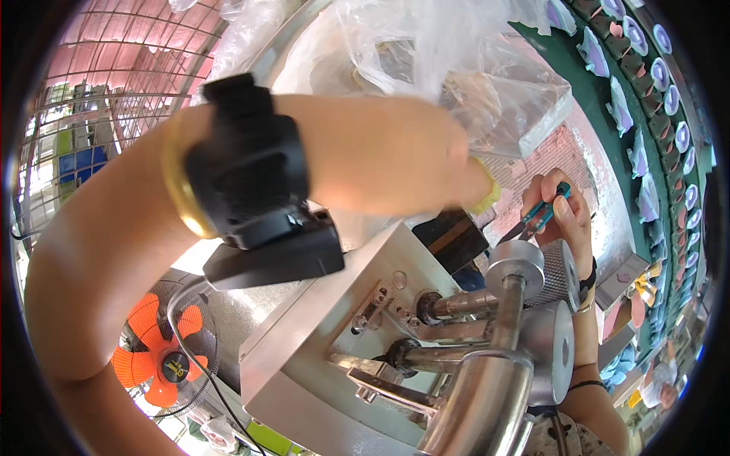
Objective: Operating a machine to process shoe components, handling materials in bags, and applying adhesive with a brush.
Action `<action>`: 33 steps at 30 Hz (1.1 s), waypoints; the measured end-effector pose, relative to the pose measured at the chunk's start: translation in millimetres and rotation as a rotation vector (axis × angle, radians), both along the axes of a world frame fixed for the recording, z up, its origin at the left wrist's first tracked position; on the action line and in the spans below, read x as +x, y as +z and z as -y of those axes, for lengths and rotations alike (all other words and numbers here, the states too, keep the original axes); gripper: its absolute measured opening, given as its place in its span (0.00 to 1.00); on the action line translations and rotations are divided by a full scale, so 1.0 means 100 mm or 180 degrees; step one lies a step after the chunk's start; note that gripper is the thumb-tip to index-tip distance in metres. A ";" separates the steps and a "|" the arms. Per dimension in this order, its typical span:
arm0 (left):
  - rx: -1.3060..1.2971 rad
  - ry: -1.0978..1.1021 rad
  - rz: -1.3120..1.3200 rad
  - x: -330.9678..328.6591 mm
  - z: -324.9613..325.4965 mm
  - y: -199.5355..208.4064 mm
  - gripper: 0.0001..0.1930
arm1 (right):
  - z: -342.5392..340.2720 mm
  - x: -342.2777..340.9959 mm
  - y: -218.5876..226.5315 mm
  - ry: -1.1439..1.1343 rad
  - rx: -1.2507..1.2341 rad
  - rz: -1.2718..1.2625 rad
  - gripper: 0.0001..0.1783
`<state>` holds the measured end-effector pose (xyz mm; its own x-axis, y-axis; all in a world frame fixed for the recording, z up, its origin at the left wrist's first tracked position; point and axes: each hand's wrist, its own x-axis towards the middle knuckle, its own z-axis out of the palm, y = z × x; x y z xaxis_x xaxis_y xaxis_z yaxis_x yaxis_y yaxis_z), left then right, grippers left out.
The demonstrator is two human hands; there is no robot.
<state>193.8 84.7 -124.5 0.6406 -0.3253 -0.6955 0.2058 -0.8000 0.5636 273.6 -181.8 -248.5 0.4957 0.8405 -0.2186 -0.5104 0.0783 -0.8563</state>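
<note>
My left hand (388, 156) reaches across from the left, over a metal machine (304, 334) with rollers. Something pale yellow (485, 186) shows at its fingertips; whether it is worn or held is unclear, as the fingers are mostly hidden and slightly blurred. On the left wrist a black device (255, 167) is strapped, with a grey cable hanging from it. Beyond the machine's knurled wheel (559, 273), my right hand (566, 209) grips small teal-handled scissors (541, 216). Their dark blades point down and left, close to the left fingertips.
Clear plastic bags (509, 99) lie behind the hands on a pink, worn surface (585, 163). On the right, a green conveyor (601, 106) carries several purple and white pieces. An orange-bladed fan (171, 365) stands lower left, and a wire mesh (114, 114) rises upper left.
</note>
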 end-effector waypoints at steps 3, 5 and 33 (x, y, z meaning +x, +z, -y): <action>-0.0401 0.0805 -0.0085 -0.05 -0.10 0.01 0.10 | 0.07 0.02 0.08 -0.0096 -0.0099 -0.0044 0.17; -0.1203 0.0378 0.0354 -0.22 -0.07 -0.11 0.10 | 0.06 0.00 0.02 -0.0086 -0.0023 -0.0147 0.16; -0.0580 -0.0848 -0.1631 0.14 0.38 -0.12 0.22 | 0.09 -0.10 -0.07 -0.0033 -0.0244 -0.0355 0.16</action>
<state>208.2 46.9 -136.0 0.1189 -0.5715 -0.8120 0.2930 -0.7611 0.5786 263.4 -191.2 -255.4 0.4733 0.8142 -0.3363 -0.6024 0.0206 -0.7979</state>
